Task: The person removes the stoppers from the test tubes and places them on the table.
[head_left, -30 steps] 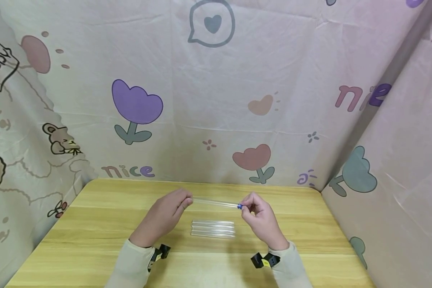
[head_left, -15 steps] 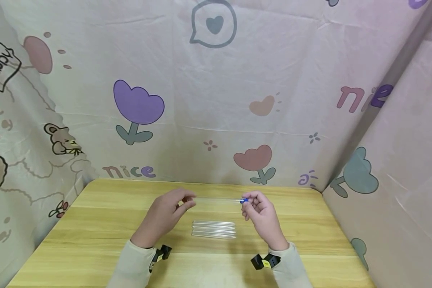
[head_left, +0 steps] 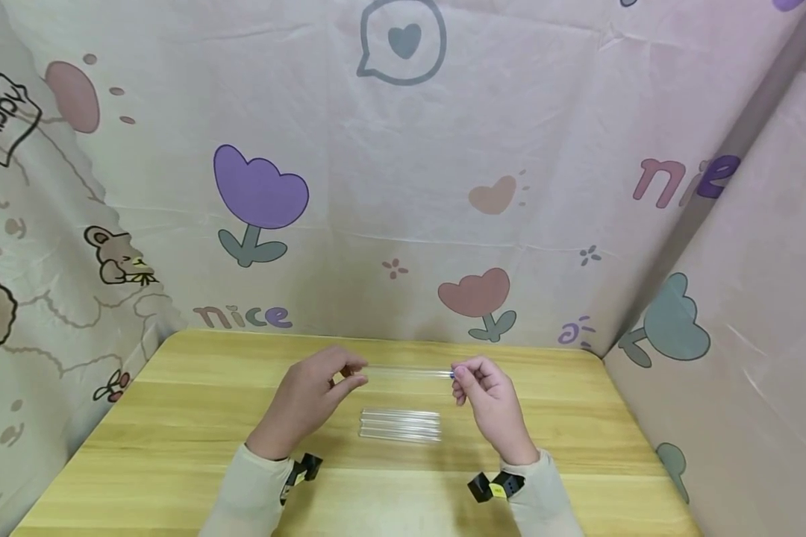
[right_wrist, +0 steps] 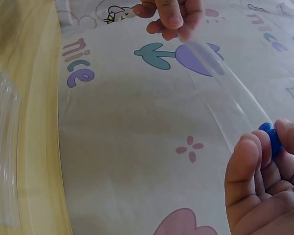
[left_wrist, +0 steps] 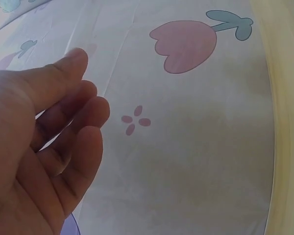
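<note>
A slim clear test tube is held level above the table, spanning both hands. My left hand pinches its left end between thumb and fingertips. At the other end my right hand grips a small blue cap between thumb and forefinger. The cap sits at the mouth of the tube and is mostly covered by the fingers in the head view. Below the held tube, several more clear test tubes lie side by side on the wooden table, without caps.
The light wood-grain table ends at a printed cloth hung behind it and on both sides. Each wrist carries a small black camera over a pale sleeve.
The right end of the held tube has come up slightly, so it lies more level. My right fingers have moved over the blue cap, hiding more of it. Left thumb and forefinger have spread a little.
</note>
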A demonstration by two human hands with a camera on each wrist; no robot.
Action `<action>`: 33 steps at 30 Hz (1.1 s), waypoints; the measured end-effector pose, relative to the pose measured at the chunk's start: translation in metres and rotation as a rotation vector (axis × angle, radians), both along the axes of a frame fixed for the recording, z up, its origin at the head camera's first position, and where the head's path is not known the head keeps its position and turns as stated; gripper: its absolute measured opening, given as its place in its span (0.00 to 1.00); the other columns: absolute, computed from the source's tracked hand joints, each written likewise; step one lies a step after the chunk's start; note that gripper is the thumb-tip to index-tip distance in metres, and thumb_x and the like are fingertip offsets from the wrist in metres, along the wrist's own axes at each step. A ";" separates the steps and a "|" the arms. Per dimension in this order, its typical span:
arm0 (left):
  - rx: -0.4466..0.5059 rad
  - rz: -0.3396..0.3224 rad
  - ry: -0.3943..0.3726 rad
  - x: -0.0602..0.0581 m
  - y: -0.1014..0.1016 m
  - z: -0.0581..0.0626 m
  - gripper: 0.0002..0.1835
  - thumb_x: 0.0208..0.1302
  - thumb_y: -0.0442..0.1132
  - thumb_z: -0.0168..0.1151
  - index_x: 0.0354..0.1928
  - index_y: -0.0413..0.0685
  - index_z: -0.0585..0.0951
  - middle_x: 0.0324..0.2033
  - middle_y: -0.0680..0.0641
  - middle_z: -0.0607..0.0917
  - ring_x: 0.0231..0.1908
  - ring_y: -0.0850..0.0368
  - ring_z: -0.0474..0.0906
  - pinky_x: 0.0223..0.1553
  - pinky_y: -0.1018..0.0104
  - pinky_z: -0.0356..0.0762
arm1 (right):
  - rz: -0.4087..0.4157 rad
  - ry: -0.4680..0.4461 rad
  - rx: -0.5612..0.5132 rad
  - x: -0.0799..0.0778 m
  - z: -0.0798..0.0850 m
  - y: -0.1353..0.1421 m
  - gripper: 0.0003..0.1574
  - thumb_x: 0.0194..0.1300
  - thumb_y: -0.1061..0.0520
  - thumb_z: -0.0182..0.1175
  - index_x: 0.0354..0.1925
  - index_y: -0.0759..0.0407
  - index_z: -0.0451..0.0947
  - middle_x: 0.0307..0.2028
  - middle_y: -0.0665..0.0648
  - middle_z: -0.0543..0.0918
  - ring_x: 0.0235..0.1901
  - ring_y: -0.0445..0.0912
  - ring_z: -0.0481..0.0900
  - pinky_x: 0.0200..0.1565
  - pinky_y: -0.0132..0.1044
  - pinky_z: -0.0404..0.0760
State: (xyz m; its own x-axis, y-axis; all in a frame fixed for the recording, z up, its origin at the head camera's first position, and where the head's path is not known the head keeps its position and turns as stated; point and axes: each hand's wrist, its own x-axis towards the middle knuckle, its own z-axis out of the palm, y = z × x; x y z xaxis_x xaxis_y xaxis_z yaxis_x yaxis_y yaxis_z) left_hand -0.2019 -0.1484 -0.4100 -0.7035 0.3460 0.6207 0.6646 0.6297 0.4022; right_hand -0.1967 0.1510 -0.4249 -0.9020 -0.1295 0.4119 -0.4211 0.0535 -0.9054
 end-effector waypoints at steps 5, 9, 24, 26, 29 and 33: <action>-0.009 -0.011 -0.005 0.001 0.001 0.000 0.11 0.64 0.41 0.74 0.47 0.52 0.87 0.36 0.61 0.84 0.32 0.69 0.75 0.31 0.73 0.78 | -0.025 0.022 0.001 0.000 0.000 -0.001 0.10 0.79 0.63 0.55 0.45 0.73 0.76 0.32 0.62 0.79 0.30 0.41 0.78 0.32 0.32 0.82; -0.013 -0.005 -0.014 0.001 0.001 -0.001 0.09 0.66 0.42 0.72 0.47 0.52 0.86 0.36 0.61 0.83 0.32 0.70 0.75 0.33 0.71 0.79 | -0.019 0.044 0.006 -0.001 -0.001 -0.001 0.10 0.79 0.64 0.54 0.45 0.75 0.75 0.32 0.63 0.78 0.30 0.40 0.78 0.32 0.32 0.82; 0.005 0.017 -0.013 0.002 -0.001 0.000 0.08 0.67 0.42 0.72 0.45 0.52 0.86 0.36 0.61 0.83 0.34 0.69 0.76 0.36 0.69 0.81 | 0.086 0.104 -0.016 -0.001 -0.002 0.004 0.10 0.79 0.67 0.51 0.46 0.75 0.76 0.34 0.68 0.81 0.32 0.45 0.83 0.36 0.35 0.86; 0.007 0.018 0.001 0.001 -0.001 0.000 0.08 0.67 0.42 0.72 0.45 0.53 0.86 0.36 0.61 0.83 0.34 0.69 0.76 0.36 0.69 0.80 | 0.063 0.055 0.000 0.000 -0.001 0.004 0.08 0.78 0.67 0.53 0.46 0.74 0.76 0.34 0.68 0.82 0.32 0.45 0.83 0.36 0.36 0.87; 0.004 0.020 0.009 0.001 0.000 0.002 0.08 0.66 0.42 0.72 0.45 0.53 0.86 0.35 0.61 0.83 0.34 0.69 0.75 0.35 0.70 0.80 | 0.023 -0.025 0.065 0.000 0.000 0.003 0.08 0.75 0.70 0.53 0.46 0.73 0.78 0.35 0.64 0.82 0.32 0.46 0.83 0.35 0.37 0.87; -0.006 0.026 0.003 0.001 0.001 0.003 0.08 0.66 0.42 0.72 0.45 0.53 0.86 0.35 0.61 0.83 0.34 0.69 0.76 0.35 0.69 0.80 | -0.016 -0.075 0.200 -0.001 0.000 0.005 0.14 0.71 0.71 0.54 0.48 0.67 0.84 0.31 0.59 0.82 0.27 0.44 0.79 0.30 0.35 0.83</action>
State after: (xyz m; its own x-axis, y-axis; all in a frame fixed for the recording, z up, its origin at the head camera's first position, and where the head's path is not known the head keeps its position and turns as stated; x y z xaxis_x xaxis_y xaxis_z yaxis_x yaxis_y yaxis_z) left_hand -0.2007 -0.1479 -0.4074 -0.7101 0.3317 0.6210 0.6495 0.6491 0.3960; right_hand -0.1976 0.1564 -0.4246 -0.9317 -0.1875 0.3111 -0.3507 0.2417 -0.9048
